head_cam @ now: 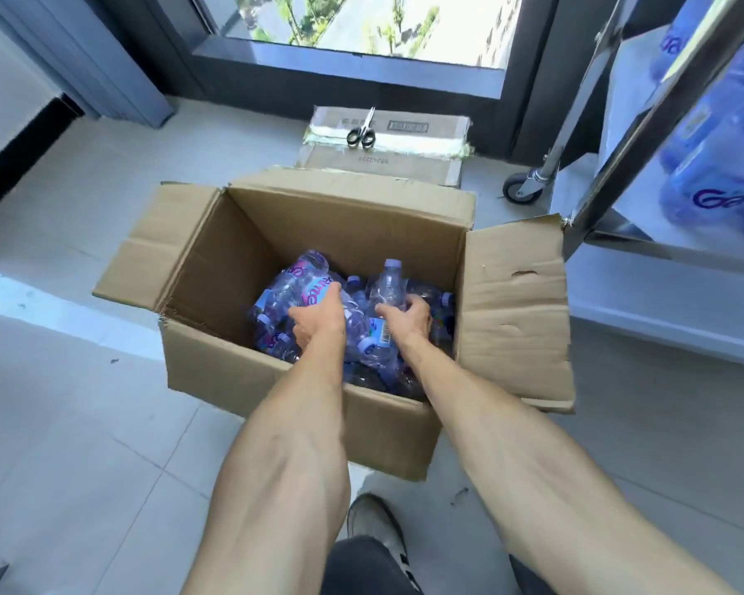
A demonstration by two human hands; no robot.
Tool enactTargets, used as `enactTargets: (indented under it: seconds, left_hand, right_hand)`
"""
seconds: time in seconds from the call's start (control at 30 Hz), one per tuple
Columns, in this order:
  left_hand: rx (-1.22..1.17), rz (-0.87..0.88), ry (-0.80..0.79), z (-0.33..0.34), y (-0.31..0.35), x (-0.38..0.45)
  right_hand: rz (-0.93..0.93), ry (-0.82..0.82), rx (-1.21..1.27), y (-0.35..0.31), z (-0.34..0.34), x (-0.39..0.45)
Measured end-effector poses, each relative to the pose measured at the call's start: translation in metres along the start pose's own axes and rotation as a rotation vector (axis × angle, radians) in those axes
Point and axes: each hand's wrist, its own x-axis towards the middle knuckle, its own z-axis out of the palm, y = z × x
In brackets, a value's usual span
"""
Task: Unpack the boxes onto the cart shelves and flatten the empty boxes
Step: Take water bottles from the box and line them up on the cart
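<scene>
We are midway by our judgement; nearest to us, our two forearms reach down into the open cardboard box [301, 371] on the floor tiles, and the box is not yet empty, a loose heap of small water bottles [276, 337] lying across its bottom; so it cannot be flattened yet. Our left hand [316, 322] has its fingers curled over a bottle with a pink label [308, 279], which lies tilted on the heap; our right hand [409, 315] grips an upright bottle with a pale cap [389, 283] round its lower body, thumb and fingers wrapped close; neither bottle is lifted clear of the box. To the right, the steel cart [619, 135] already carries blue-wrapped bottles on its shelf [718, 135], so part of the unpacking looks done. Farther off, by the window frame, a flattened box [404, 161] lies on the floor with scissors [361, 133] resting on top; one box appears finished, this one remains.
</scene>
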Motion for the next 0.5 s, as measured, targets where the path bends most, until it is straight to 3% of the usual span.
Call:
enactTargets:
  seconds: [0.17,0.3,0.37,0.5]
  left_hand:
    - [-0.423,0.025,-0.188,-0.029,0.025,-0.043]
    - [-0.803,0.151,-0.683,-0.06,0.033,-0.106]
    - [-0.793,0.216,-0.881,-0.075,0.029,-0.143]
    - [-0.696,0.366,-1.002,-0.088,0.012,-0.205]
  right_hand:
    - [-0.282,-0.089,0.206,-0.044,-0.052,-0.043]
    - [-0.413,-0.152,0.371,-0.057,-0.108,-0.093]
    - [-0.399,-0.185,0.453,-0.056,-0.14,-0.117]
    - [-0.193,-0.361,0.867,-0.042,-0.198,-0.154]
